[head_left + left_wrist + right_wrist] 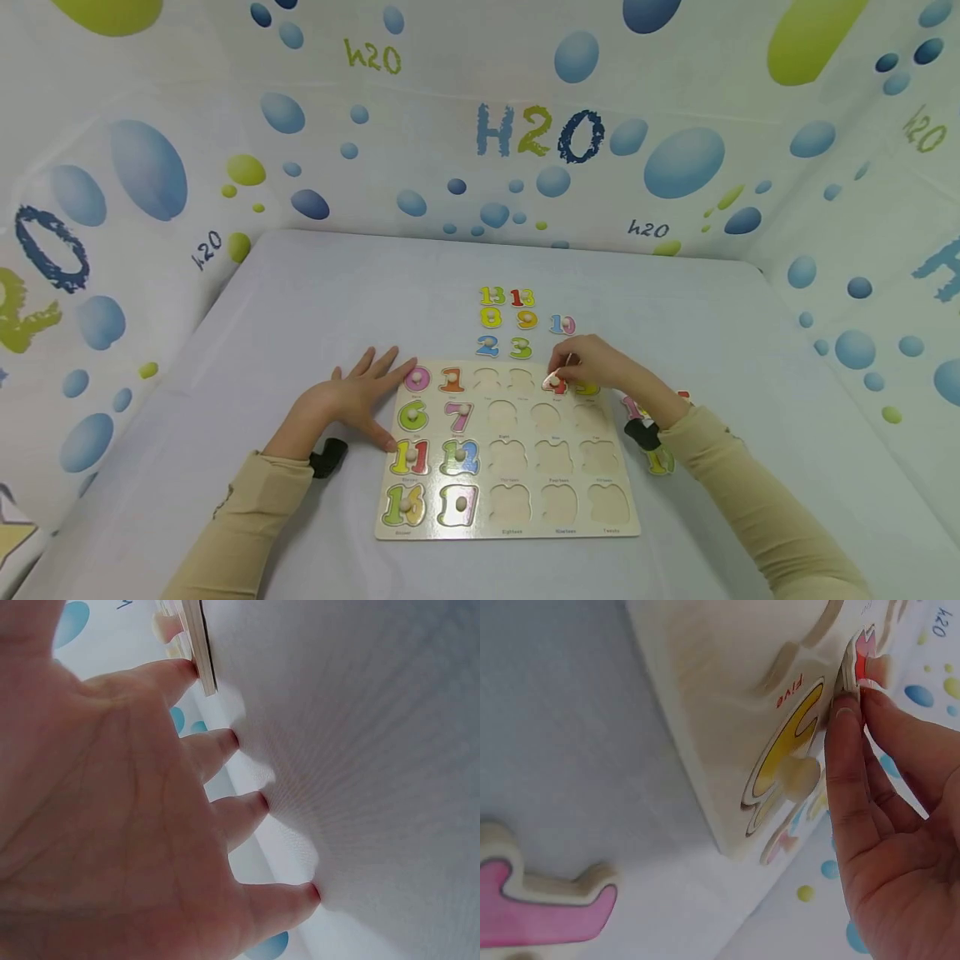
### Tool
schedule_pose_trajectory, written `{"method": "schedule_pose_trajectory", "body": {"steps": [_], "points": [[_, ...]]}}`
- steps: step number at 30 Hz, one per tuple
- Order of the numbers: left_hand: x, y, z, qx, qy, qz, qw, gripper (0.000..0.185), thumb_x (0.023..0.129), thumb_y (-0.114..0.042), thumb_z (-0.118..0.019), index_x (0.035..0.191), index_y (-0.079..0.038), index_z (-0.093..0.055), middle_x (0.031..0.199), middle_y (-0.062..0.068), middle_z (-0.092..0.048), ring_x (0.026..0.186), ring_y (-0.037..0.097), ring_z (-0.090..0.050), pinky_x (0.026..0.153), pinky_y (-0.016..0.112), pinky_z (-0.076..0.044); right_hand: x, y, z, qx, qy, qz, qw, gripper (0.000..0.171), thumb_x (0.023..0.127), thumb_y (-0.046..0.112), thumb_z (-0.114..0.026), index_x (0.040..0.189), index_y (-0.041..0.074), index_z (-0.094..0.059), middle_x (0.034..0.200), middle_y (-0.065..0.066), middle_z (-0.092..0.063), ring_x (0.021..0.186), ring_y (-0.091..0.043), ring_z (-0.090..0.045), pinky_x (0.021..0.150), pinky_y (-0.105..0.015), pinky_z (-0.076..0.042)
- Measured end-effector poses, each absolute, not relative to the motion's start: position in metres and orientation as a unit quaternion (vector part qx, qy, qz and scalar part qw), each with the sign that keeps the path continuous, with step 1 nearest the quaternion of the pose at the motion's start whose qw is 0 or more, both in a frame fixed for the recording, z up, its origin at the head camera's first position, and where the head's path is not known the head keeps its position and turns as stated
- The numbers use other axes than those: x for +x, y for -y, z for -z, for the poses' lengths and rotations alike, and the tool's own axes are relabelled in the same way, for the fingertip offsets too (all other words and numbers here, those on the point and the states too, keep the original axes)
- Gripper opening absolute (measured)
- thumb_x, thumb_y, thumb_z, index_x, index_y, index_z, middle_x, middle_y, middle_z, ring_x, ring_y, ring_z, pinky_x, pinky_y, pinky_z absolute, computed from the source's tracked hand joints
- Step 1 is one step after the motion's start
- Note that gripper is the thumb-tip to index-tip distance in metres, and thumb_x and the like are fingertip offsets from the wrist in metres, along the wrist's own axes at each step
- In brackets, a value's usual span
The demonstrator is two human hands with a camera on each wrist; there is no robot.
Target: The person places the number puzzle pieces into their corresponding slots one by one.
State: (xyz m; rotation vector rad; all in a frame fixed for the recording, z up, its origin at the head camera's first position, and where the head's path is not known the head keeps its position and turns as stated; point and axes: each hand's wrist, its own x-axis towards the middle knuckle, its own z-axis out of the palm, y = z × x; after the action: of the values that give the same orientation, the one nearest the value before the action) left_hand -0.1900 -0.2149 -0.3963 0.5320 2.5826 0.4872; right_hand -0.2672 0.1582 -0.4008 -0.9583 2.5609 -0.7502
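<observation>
A wooden number puzzle board (517, 533) lies on the white cloth, with recesses and printed labels. My right hand (596, 364) pinches the red number 4 piece (555, 383) between thumb and finger, over the top row. In the right wrist view, the piece (865, 664) is tilted at the fingertips beside the yellow 5 piece (784, 761), which sits by its "Five" label. My left hand (351, 398) is spread at the board's left edge, touching its rim. Its other fingertips press the cloth in the left wrist view. The 0 (417, 379), 1 (452, 381), 6 and 7 pieces sit in their recesses.
Beyond the board lie loose pieces, among them an 8 (491, 317), a 9 (527, 320), a 2 (487, 346), a 3 (521, 347) and a 10 (562, 325). More pieces (660, 461) lie right of it, partly hidden under my right forearm.
</observation>
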Motion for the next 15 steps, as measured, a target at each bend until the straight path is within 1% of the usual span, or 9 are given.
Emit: {"method": "schedule_pose_trajectory", "body": {"steps": [4,9,12,15], "points": [[-0.190,0.215,0.396,0.196,-0.936,-0.178,0.231,0.120,0.058,-0.047,-0.086,0.150,-0.010,-0.019,0.153,0.020,-0.001,0.136,0.044,0.008,0.096,0.072,-0.001,-0.266,-0.156,0.403,-0.351,-0.895,0.243,0.131,0.007,0.085,0.003,-0.068,0.082,0.008,-0.065,0.080,0.003,-0.057,0.072,-0.013,-0.052,0.065,-0.029,-0.047],[-0.191,0.215,0.396,0.196,-0.937,-0.170,0.234,0.120,0.059,-0.047,-0.086,0.150,-0.009,-0.018,0.153,0.021,-0.001,0.135,0.045,0.008,0.095,0.072,-0.001,-0.266,-0.153,0.404,-0.357,-0.901,0.212,0.124,0.013,0.082,0.001,-0.070,0.077,0.009,-0.061,0.077,0.004,-0.057,0.071,-0.013,-0.051,0.066,-0.028,-0.046],[-0.191,0.216,0.395,0.194,-0.937,-0.170,0.235,0.120,0.058,-0.048,-0.085,0.150,-0.010,-0.018,0.153,0.020,-0.001,0.135,0.044,0.009,0.096,0.072,-0.001,-0.267,-0.151,0.399,-0.355,-0.903,0.196,0.144,0.012,0.083,0.002,-0.070,0.076,0.009,-0.063,0.075,0.006,-0.058,0.069,-0.012,-0.050,0.067,-0.028,-0.046],[-0.191,0.216,0.395,0.192,-0.937,-0.172,0.235,0.120,0.058,-0.049,-0.085,0.150,-0.011,-0.018,0.154,0.020,-0.001,0.136,0.044,0.009,0.096,0.072,-0.001,-0.273,-0.150,0.391,-0.347,-0.904,0.187,0.166,0.004,0.085,0.003,-0.068,0.083,0.007,-0.066,0.076,0.005,-0.060,0.071,-0.013,-0.052,0.068,-0.029,-0.047]]}}
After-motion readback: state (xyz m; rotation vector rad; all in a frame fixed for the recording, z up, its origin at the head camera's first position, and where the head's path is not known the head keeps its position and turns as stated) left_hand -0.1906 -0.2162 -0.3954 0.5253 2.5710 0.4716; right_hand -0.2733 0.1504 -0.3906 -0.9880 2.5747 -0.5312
